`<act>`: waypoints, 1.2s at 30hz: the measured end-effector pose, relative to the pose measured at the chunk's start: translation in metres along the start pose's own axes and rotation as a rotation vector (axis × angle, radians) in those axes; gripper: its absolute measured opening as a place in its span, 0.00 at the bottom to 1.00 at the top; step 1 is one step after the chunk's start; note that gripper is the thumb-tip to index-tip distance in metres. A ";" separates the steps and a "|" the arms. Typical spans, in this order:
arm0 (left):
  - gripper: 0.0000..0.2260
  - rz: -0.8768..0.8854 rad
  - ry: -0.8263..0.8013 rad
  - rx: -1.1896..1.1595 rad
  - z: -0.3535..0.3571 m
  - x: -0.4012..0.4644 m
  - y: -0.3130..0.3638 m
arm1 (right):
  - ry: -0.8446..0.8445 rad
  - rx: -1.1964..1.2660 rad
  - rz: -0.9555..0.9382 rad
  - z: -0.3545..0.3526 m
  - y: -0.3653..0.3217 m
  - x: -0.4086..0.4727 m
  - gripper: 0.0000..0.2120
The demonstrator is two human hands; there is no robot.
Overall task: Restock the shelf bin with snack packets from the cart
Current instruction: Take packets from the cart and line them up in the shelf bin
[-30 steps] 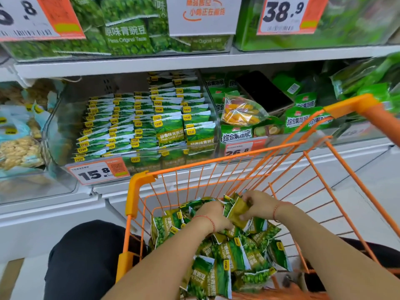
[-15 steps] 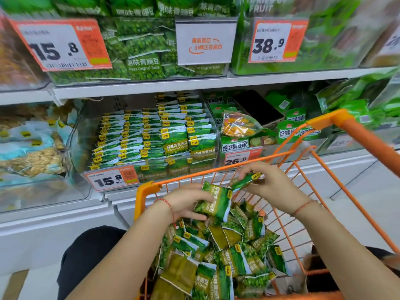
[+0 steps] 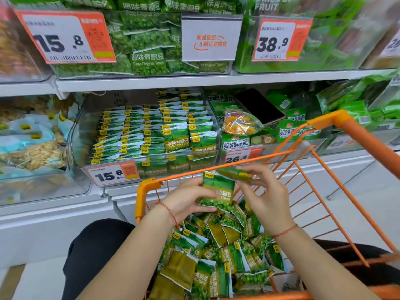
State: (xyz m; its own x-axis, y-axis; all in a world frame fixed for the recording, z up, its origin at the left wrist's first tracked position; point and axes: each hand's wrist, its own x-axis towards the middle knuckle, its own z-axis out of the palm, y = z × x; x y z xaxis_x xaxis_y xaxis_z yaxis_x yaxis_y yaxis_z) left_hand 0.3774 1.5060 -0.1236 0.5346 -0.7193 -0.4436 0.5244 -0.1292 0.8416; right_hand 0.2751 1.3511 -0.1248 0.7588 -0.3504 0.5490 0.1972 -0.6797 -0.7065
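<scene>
Two hands, left and right, each hold one packet; one cart; four readable price tags; loose packets too many to count.

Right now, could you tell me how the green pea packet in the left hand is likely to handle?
The small green foil pea packet, pinched by the left hand, stays upright, so probably light and fairly stiff. Its glossy film looks slippery. Its flat shape should neither roll nor tip.
</scene>
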 end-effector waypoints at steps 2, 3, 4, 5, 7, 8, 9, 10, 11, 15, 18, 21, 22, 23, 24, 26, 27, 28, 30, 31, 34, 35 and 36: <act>0.10 0.043 0.036 -0.035 0.000 0.000 0.000 | 0.135 -0.072 -0.030 -0.003 -0.001 0.003 0.15; 0.09 0.067 0.059 -0.056 0.001 -0.001 0.000 | 0.190 -0.145 -0.076 -0.004 -0.001 0.004 0.13; 0.09 0.093 0.084 -0.079 0.003 -0.001 0.000 | 0.221 -0.210 -0.129 -0.006 0.001 0.004 0.12; 0.10 0.118 0.101 -0.100 0.005 -0.002 -0.001 | 0.231 -0.259 -0.178 -0.007 0.003 0.004 0.12; 0.12 0.166 0.108 -0.116 0.010 -0.002 -0.003 | 0.209 -0.326 -0.256 -0.006 0.006 0.002 0.12; 0.12 0.184 0.093 -0.122 0.013 -0.002 -0.004 | 0.180 -0.361 -0.293 -0.004 0.006 0.001 0.12; 0.11 0.187 0.068 -0.139 0.016 -0.003 -0.003 | 0.139 -0.399 -0.330 -0.001 0.007 -0.001 0.12; 0.10 0.178 0.028 -0.164 0.019 -0.004 -0.003 | 0.095 -0.440 -0.364 0.003 0.008 -0.003 0.13; 0.10 0.156 -0.019 -0.187 0.020 -0.005 -0.002 | 0.054 -0.472 -0.394 0.006 0.009 -0.005 0.14; 0.18 0.106 -0.116 -0.275 0.020 -0.006 0.000 | -0.079 -0.387 -0.456 0.012 0.005 -0.008 0.16; 0.19 0.129 -0.104 -0.276 0.019 -0.007 0.003 | -0.178 -0.221 -0.472 0.012 0.002 -0.008 0.14; 0.14 0.138 -0.071 -0.277 0.022 -0.010 0.006 | -0.251 -0.113 -0.475 0.013 0.000 -0.010 0.13; 0.17 0.135 -0.069 -0.270 0.022 -0.010 0.006 | -0.269 -0.091 -0.471 0.014 0.000 -0.011 0.13; 0.22 0.126 -0.082 -0.271 0.022 -0.011 0.006 | -0.280 -0.071 -0.463 0.014 0.000 -0.012 0.12; 0.28 0.105 -0.096 -0.272 0.022 -0.010 0.005 | -0.287 -0.055 -0.452 0.015 -0.001 -0.013 0.11; 0.26 0.063 -0.099 -0.247 0.023 -0.012 0.005 | -0.293 -0.028 -0.424 0.016 -0.003 -0.012 0.10; 0.23 0.056 -0.100 -0.230 0.022 -0.012 0.004 | -0.292 -0.009 -0.406 0.017 -0.004 -0.012 0.10; 0.19 0.053 -0.113 -0.215 0.022 -0.013 0.004 | -0.288 0.012 -0.390 0.017 -0.006 -0.012 0.11; 0.16 0.070 -0.162 -0.203 0.021 -0.013 0.003 | -0.295 0.045 -0.367 0.015 -0.008 -0.014 0.16; 0.17 0.088 -0.174 -0.215 0.020 -0.012 0.002 | -0.298 0.051 -0.352 0.013 -0.009 -0.014 0.18; 0.26 0.123 -0.110 -0.308 0.017 -0.009 0.005 | -0.205 0.039 -0.249 0.010 -0.010 -0.014 0.20; 0.27 0.139 -0.080 -0.316 0.017 -0.009 0.005 | -0.163 0.031 -0.187 0.010 -0.008 -0.013 0.22; 0.27 0.159 -0.055 -0.302 0.015 -0.008 0.004 | -0.139 0.023 -0.112 0.009 -0.008 -0.012 0.23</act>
State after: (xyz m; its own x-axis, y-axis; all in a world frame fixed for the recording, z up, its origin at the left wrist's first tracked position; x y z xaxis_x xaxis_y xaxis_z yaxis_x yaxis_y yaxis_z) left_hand 0.3649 1.5010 -0.1120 0.5936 -0.7508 -0.2899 0.6142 0.1898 0.7660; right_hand 0.2699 1.3667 -0.1294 0.8094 -0.1796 0.5592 0.2984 -0.6943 -0.6549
